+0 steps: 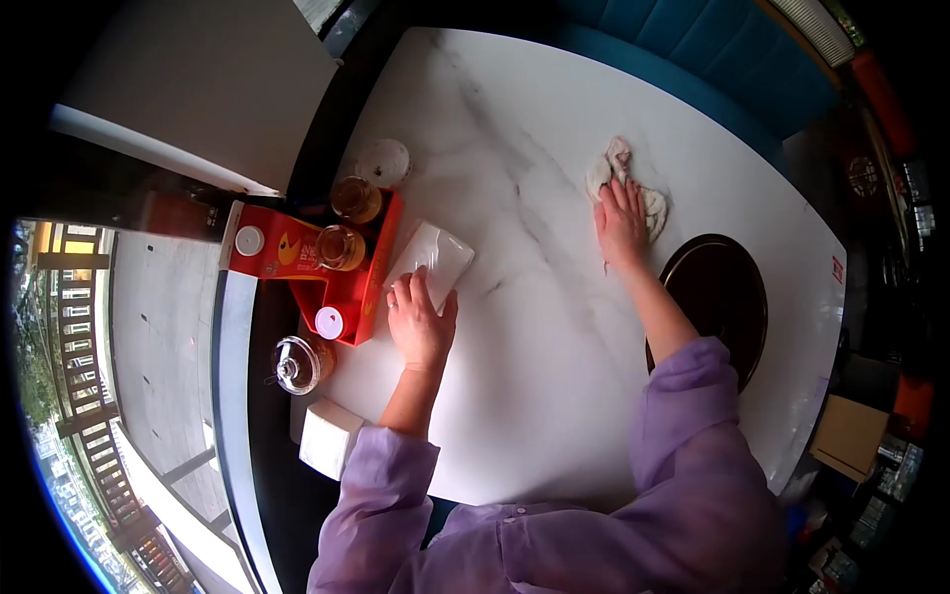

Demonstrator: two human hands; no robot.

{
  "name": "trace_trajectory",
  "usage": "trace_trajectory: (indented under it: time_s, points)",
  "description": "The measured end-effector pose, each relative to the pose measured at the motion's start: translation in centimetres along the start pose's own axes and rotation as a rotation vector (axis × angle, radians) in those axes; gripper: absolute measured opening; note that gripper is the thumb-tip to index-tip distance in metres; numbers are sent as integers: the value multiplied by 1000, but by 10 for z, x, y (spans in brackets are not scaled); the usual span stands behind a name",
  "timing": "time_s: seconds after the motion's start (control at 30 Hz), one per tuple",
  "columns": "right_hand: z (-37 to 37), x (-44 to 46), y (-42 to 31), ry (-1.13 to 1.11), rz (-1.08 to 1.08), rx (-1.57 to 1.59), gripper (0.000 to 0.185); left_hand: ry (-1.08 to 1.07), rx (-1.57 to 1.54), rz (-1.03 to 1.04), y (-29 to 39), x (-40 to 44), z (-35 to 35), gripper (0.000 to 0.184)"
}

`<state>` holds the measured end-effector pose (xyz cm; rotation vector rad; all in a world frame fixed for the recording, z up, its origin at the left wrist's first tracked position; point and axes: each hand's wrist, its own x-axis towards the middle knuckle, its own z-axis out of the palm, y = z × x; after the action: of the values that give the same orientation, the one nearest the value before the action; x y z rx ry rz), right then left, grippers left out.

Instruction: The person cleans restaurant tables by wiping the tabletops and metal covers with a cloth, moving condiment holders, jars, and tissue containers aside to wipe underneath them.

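Note:
My left hand (421,322) is at the near end of a plastic-wrapped pack of tissues (440,252), fingers bent over it and thumb at its corner. Under my right hand (623,228) is a bunched, pale cloth (650,210), pressed against the marbled white table (534,396); the palm hides part of the cloth. A red caddy (381,272) stands just left of the tissues. It holds amber-coloured jars (341,247) and a container with a white lid (330,322).
A round dark tray (727,297) lies beside my right forearm. At the left edge are a red carton (272,243), a glass pot with a metal-knobbed lid (300,364), a white block of napkins (331,439) and a white round container (384,162). A teal bench (683,59) runs along the far side.

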<state>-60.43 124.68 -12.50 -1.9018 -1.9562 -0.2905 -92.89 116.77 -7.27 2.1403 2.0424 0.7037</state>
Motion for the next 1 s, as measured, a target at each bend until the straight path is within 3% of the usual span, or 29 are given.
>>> trace_trajectory:
  time_s: [0.07,0.2,0.3,0.43,0.53,0.63,0.67,0.7,0.8,0.9,1.0]
  points:
    - [-39,-61,-60,-148,-174,204,32,-32,-12,-44,3,-3,-2,65]
    - [-111,-228,-162,-433,-517,483,32,32,-98,-35,11,-12,-25,70]
    - [-128,-243,-159,-515,-684,526,36,-15,-155,5,-1,-44,-41,66]
    - [-94,-173,-94,-261,-430,362,34,-48,-39,43,-25,-111,-97,60]
    - [-70,-109,-20,-111,-110,192,41,-3,119,-123,-65,-163,-134,57]
    - [-43,-94,-5,-81,49,-44,40,-41,283,-360,-113,-196,-161,84]
    - [-40,-98,-12,-79,66,-33,40,-113,319,-446,-131,-203,-164,102]
    - [-46,-104,-21,-76,88,-29,39,-162,291,-490,-143,-205,-167,109]
    - [-66,-148,-70,-129,-88,68,37,-270,28,-495,-173,-207,-158,112]
    - [-109,-213,-137,-224,-327,249,37,-231,112,-503,-150,-198,-160,106]
    - [-133,-269,-169,-341,-578,361,37,-203,-23,-354,-117,-204,-154,103]
